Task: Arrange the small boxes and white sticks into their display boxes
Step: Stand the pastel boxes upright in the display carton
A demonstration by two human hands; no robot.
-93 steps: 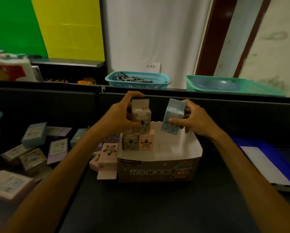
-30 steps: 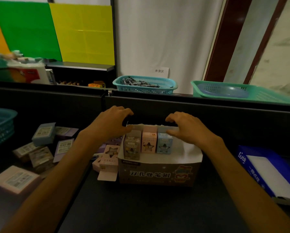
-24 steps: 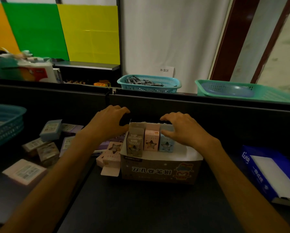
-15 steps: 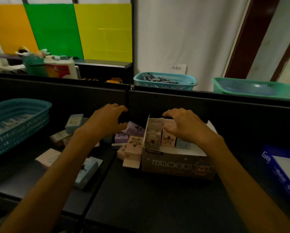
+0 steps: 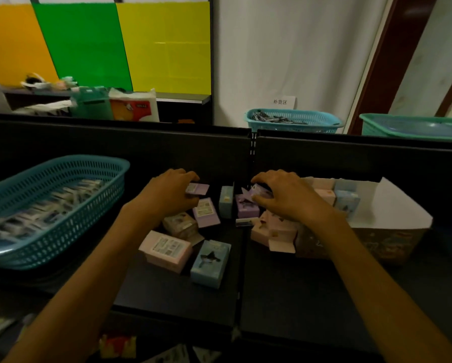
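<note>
Hands: both reach into the loose pile of small boxes on the dark desk (image 5: 311,297).
Left hand (image 5: 167,197): fingers curled round a lilac box (image 5: 197,189) at the far edge of the pile; the grip looks closed on it, thumb hidden under the palm.
Right hand (image 5: 282,197): fingers curled over a purple box (image 5: 258,191) by the divider seam; grip pinching it, as far as I can see. How firmly, cannot tell.
Display box (image 5: 392,242): open carton to the right on the desk, white flap up. A row of pink and pale-blue boxes (image 5: 346,199) stands upright along its back wall; front of it unfilled.
Loose stock: a pink box (image 5: 166,251) lying label up, a blue box (image 5: 210,263) near the front, a brownish one (image 5: 179,226) and a lilac one (image 5: 206,212) between the hands, an upright blue box (image 5: 226,201), pink boxes (image 5: 269,231) leaning against the carton's left side.
White sticks: seem to lie in the teal basket (image 5: 70,231) on the left; blurred, unsure.
Step in hand: picking two boxes at once for the carton, by my reading.
Doing it well: lift each clear of its neighbours before swinging right, or the upright blue box tips. Turn the star window to the front and set them upright, tight against the standing row. Lower the right hand's box first; the left arm must cross over.
Risk: open tuck flap on a pink box by the carton may snag.
</note>
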